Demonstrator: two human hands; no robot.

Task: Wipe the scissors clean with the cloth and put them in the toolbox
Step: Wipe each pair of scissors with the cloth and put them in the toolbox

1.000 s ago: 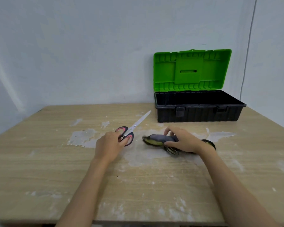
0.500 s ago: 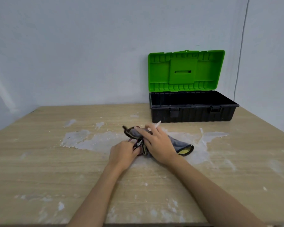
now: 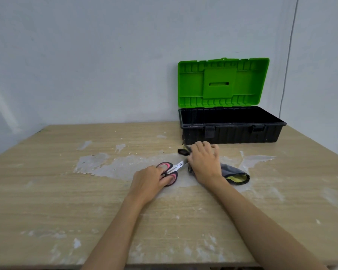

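Note:
The scissors [image 3: 174,167] lie on the table with red-and-black handles and steel blades pointing up-right. My left hand [image 3: 148,182] grips the handles. My right hand [image 3: 204,161] presses a grey cloth [image 3: 232,172] with a yellow inside over the blades, so the blade tips are hidden. A dark corner of the cloth sticks out beyond my fingers. The toolbox [image 3: 232,131] stands behind, black body with its green lid upright and open.
The wooden table [image 3: 66,191] carries white smeared patches around the hands. A pale wall rises right behind the toolbox, with a thin cable [image 3: 287,55] running down at the right. The table's near edge is at the bottom of the view.
My right hand has slid the cloth along the blades away from the handles, toward the toolbox. The handles and part of the blades now show again. My left hand keeps its grip.

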